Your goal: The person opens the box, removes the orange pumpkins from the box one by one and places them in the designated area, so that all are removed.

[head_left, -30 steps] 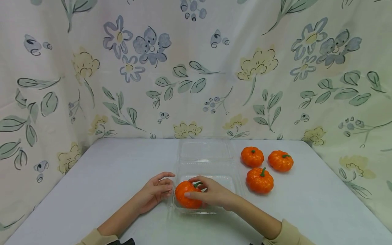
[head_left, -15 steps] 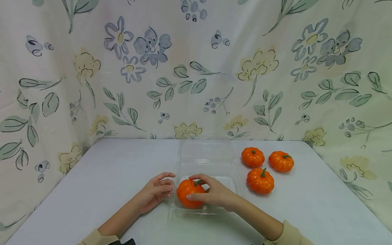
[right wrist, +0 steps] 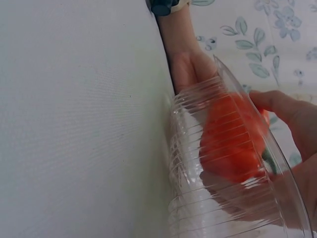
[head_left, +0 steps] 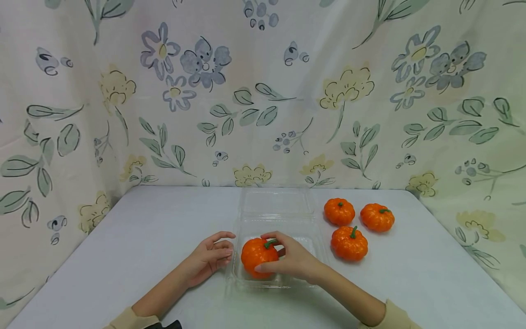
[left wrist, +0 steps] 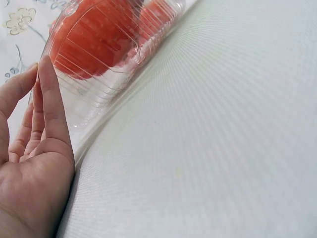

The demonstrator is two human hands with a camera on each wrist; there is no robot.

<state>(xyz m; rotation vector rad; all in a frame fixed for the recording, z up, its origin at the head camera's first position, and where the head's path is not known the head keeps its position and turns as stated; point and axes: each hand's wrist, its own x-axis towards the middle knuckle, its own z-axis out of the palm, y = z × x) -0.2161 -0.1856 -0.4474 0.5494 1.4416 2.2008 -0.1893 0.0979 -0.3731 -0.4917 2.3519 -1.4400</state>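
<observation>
In the head view, a clear plastic clamshell container (head_left: pixel 283 284) lies with its lid folded back. A small orange toy pumpkin (head_left: pixel 257 257) with a green stem is in its left part. My right hand (head_left: pixel 297 262) grips this pumpkin, thumb on the near side and fingers over the far side. Through the ribbed wall in the right wrist view, the pumpkin (right wrist: pixel 230 141) and the fingers behind it show. My left hand (head_left: pixel 207 258) rests on the table at the container's left side. In the left wrist view, the left hand's fingertips (left wrist: pixel 47 67) are at the container's wall.
Three more orange toy pumpkins stand on the white table (head_left: pixel 164 219) right of the container: a back one (head_left: pixel 339 211), a far-right one (head_left: pixel 377 217) and a nearer one (head_left: pixel 349 243). The raised transparent lid (head_left: pixel 276 201) reaches toward the floral curtain (head_left: pixel 263 91) behind.
My right hand has shifted the pumpkin a little to the right and slightly away from me inside the container. The left hand has stayed in place.
</observation>
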